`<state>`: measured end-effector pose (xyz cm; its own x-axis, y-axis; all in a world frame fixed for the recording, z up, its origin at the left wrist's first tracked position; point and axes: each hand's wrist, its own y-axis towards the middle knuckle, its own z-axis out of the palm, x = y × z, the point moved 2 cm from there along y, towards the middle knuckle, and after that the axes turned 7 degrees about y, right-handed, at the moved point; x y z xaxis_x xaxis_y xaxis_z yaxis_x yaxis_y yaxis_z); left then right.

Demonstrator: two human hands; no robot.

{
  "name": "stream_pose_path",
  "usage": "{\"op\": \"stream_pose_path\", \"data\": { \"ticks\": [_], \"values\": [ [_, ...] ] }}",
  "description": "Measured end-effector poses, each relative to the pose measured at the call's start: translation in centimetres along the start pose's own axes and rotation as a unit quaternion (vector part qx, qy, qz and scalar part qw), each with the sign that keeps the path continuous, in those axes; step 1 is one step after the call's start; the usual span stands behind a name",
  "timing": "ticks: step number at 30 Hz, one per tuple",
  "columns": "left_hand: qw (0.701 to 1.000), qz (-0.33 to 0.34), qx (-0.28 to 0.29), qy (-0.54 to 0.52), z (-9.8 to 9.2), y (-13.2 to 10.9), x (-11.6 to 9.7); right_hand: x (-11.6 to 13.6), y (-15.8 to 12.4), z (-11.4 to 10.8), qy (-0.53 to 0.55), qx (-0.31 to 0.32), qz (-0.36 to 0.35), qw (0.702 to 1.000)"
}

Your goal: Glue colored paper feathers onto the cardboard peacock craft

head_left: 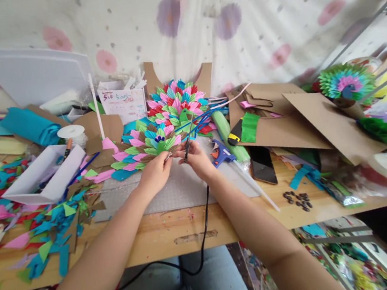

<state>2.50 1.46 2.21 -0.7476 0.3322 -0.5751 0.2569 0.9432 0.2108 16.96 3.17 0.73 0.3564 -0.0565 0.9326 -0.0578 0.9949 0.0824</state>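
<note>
**Paper fan at the fingertips, glue gun close by**

Paper petals in pink, green and blue make up the fan [148, 146], which lies flat on the wooden table [155, 232]. It sits at twelve o'clock from the two hands, its lower edge touching them. A second, fuller fan [176, 104] leans behind it, further toward twelve.

The likeliest trouble, as I judge it, comes from the thin dark tool [187, 148]. Its tip reaches up over the petals and the blue strands [199, 118], so a slip of the wrist could crease or tear the paper. The blue glue gun [220, 153] lies just beside the right hand at three o'clock. Its black cord [205, 229] drops between the forearms toward six, and a forearm catching that cord could drag the gun into the fan. Anything small let go here could vanish among the paper scraps [52, 232] at eight o'clock.

The left hand [156, 172] is curled, with thumb and forefinger pressed together on a small shiny piece [168, 156]. That piece is too small to identify. The right hand [198, 159] has its fingers drawn in tight, pinching the tool near its lower end. Whether the tool is scissors or pliers cannot be told.
</note>
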Motion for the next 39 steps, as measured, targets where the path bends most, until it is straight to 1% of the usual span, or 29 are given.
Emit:
{"op": "stream_pose_path", "data": {
  "ticks": [2, 3, 5, 7, 9, 12, 14, 18, 21, 26, 29, 33, 39],
  "values": [
    [1.000, 0.011, -0.002, 0.014, -0.1, -0.3, 0.3, 0.8, 0.1, -1.2, -0.078, -0.030, -0.024, 0.996],
    [1.000, 0.015, -0.005, 0.010, -0.1, -0.4, 0.4, 1.2, 0.1, -1.8, -0.129, -0.044, -0.044, 0.990],
    [1.000, 0.015, -0.011, -0.013, -0.1, -0.7, 0.7, 1.9, 0.0, -2.9, -0.241, -0.061, -0.089, 0.964],
    [0.999, 0.011, -0.020, -0.036, -0.1, -0.9, 1.0, 2.4, -0.3, -3.3, -0.344, -0.063, -0.120, 0.929],
    [0.998, 0.016, -0.033, -0.055, -0.1, -0.8, 1.2, 2.5, -0.6, -3.3, -0.424, -0.044, -0.128, 0.895],
    [0.996, 0.033, -0.051, -0.072, -0.1, -0.6, 1.5, 1.9, -0.9, -2.6, -0.506, 0.014, -0.103, 0.856],
    [0.994, 0.025, -0.064, -0.084, -0.2, -0.6, 1.8, 1.4, -1.1, -2.1, -0.533, 0.051, -0.086, 0.840],
    [0.988, -0.001, -0.087, -0.131, -0.3, -0.5, 2.1, 1.1, -1.5, -1.6, -0.549, 0.090, -0.068, 0.828],
    [0.982, 0.005, -0.100, -0.160, -0.3, -0.5, 2.1, 1.2, -1.9, -1.1, -0.564, 0.111, -0.070, 0.815],
    [0.971, 0.020, -0.124, -0.203, -0.3, -0.6, 2.0, 1.2, -2.4, -0.1, -0.606, 0.140, -0.082, 0.779],
    [0.966, 0.013, -0.135, -0.221, -0.5, -0.6, 1.8, 1.1, -2.6, 0.3, -0.621, 0.137, -0.072, 0.768],
    [0.961, -0.012, -0.141, -0.237, -0.9, -0.4, 1.7, 0.9, -2.7, 0.5, -0.629, 0.118, -0.062, 0.766],
    [0.948, -0.051, -0.121, -0.288, -0.8, -0.1, 1.7, 0.7, -2.7, 0.6, -0.632, 0.106, -0.042, 0.766]
  ]
}}
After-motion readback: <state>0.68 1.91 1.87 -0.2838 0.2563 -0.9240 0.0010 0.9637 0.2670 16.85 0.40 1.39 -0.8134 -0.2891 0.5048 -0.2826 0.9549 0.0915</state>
